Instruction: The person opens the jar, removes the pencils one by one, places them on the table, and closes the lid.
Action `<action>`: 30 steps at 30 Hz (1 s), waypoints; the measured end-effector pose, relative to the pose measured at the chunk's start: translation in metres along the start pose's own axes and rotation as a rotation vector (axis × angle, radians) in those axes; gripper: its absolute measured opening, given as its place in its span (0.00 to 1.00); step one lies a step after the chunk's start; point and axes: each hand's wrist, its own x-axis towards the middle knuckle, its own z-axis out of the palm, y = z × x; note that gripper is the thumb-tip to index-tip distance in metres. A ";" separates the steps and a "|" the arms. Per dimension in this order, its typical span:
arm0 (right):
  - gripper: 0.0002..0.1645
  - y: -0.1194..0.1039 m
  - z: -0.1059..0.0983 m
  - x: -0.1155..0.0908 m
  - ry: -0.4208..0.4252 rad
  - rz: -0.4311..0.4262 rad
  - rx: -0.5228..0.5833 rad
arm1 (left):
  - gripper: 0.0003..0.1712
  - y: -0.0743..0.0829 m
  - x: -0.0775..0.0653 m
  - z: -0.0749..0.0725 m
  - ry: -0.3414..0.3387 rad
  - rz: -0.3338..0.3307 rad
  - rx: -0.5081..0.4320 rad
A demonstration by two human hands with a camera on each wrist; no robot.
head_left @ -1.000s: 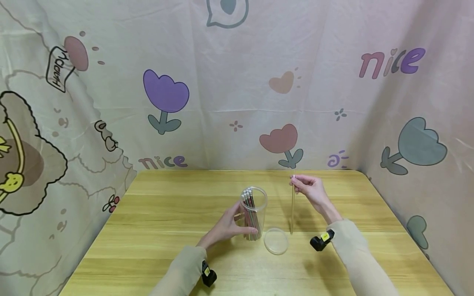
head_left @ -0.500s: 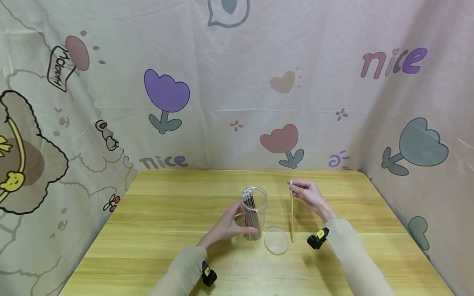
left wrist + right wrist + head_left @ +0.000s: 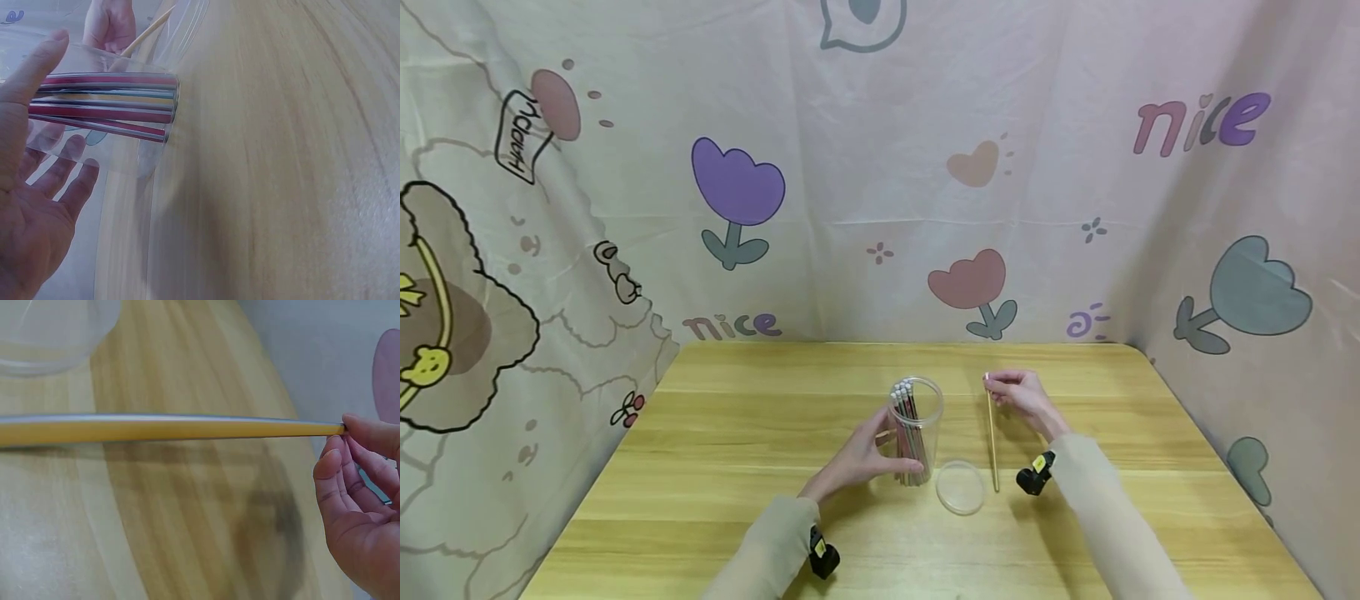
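My left hand [image 3: 859,457] holds a clear plastic jar [image 3: 931,446] upright on the table, thumb on the near side and fingers behind it. Several striped pencils [image 3: 106,112] with white eraser ends lean together inside the jar, toward its left side. Farther right, my right hand [image 3: 1026,400] pinches a gold-yellow pencil [image 3: 992,437] between thumb and fingertips by its white-tipped upper end. That pencil slants down toward the table, its other end close to the clear round lid [image 3: 961,510]. Whether its lower end touches the wood I cannot tell.
The lid lies flat just right of the jar's base, between the jar and the yellow pencil. Beneath everything is a wood-grain table [image 3: 760,392]. A patterned curtain [image 3: 850,167] rises behind the table and along both sides.
My right hand has come down and slightly left with the yellow pencil, whose lower end has shifted nearer to me. The left hand and the jar stay put.
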 end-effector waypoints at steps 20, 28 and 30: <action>0.20 0.015 0.006 0.008 0.090 0.072 -0.235 | 0.54 0.001 0.002 0.000 -0.004 0.017 0.019; 0.18 0.020 0.010 0.010 0.160 0.061 -0.311 | 0.53 0.001 0.002 0.000 -0.003 0.018 0.025; 0.18 0.022 0.010 0.010 0.166 0.044 -0.311 | 0.53 0.001 0.001 0.000 -0.002 0.020 0.023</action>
